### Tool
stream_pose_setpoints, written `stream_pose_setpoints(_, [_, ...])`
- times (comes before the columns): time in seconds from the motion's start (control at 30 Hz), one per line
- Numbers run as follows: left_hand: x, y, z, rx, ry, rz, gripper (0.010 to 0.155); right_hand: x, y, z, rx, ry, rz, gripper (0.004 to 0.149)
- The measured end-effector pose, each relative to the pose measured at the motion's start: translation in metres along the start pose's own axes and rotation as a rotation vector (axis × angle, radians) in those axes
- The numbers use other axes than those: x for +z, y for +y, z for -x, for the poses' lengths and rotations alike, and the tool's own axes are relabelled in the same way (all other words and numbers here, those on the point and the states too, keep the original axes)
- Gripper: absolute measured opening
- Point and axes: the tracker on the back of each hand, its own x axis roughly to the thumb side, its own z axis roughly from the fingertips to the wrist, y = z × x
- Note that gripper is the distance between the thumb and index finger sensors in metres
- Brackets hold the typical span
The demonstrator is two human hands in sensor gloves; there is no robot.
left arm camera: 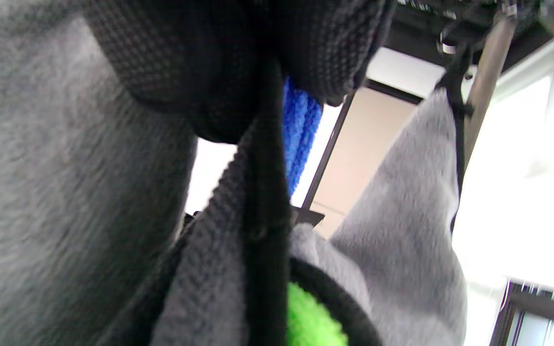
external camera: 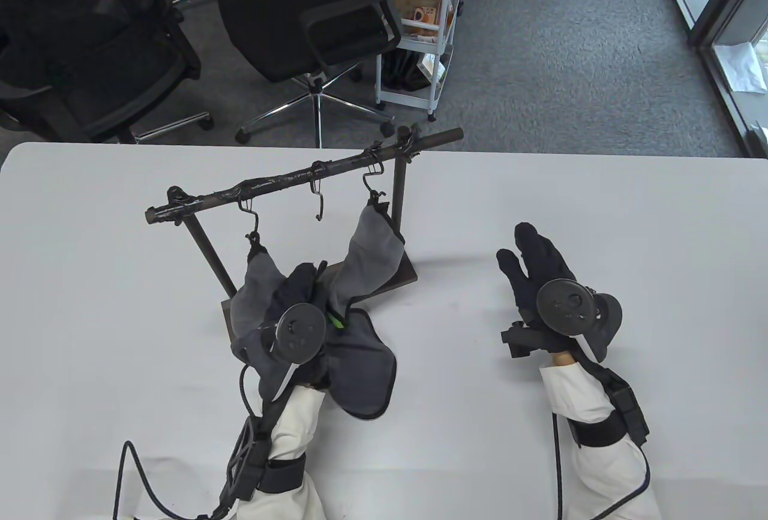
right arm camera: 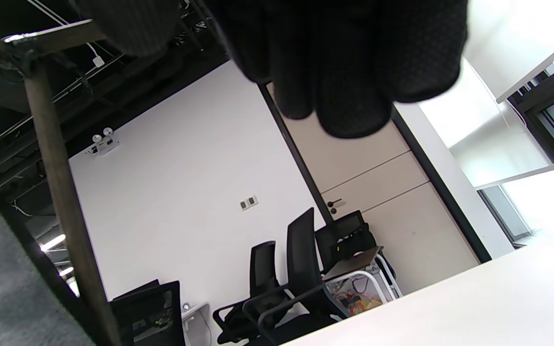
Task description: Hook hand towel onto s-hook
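Note:
A dark rack bar (external camera: 282,181) on the table carries three S-hooks. The left hook (external camera: 251,217) and the right hook (external camera: 373,179) each hold a grey towel; the middle hook (external camera: 318,199) is bare. A darker grey hand towel (external camera: 360,364) lies on the table below the rack. My left hand (external camera: 303,283) sits on its top end between the hung towels. In the left wrist view my fingers (left arm camera: 185,72) grip its black loop (left arm camera: 265,192). My right hand (external camera: 531,256) lies flat on the table, fingers spread, empty; its fingers (right arm camera: 344,57) also show in the right wrist view.
The rack's wooden base (external camera: 396,277) and two posts (external camera: 399,196) stand mid-table. The right post (right arm camera: 65,192) shows in the right wrist view. Office chairs (external camera: 306,22) and a white cart (external camera: 420,34) stand beyond the table's far edge.

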Motion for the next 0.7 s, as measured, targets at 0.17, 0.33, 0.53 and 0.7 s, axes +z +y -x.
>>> stream_pose_setpoints(0.17, [-0.003,0.02,0.005,0.138,0.002,-0.048,0.042,0.0,0.002,-0.002,0.0,-0.007,-0.005,0.061])
stream_pose_setpoints(0.33, [-0.003,0.037,-0.001,0.219,-0.03,-0.097,0.042,0.0,0.003,-0.003,0.004,-0.011,-0.01,0.061])
stream_pose_setpoints(0.53, [-0.006,0.049,-0.013,0.282,-0.081,-0.12,0.043,-0.001,0.0,-0.001,0.004,-0.002,-0.008,0.061])
stream_pose_setpoints(0.7, [-0.014,0.06,-0.025,0.344,-0.07,-0.118,0.043,-0.001,0.0,0.002,0.001,0.012,-0.009,0.061])
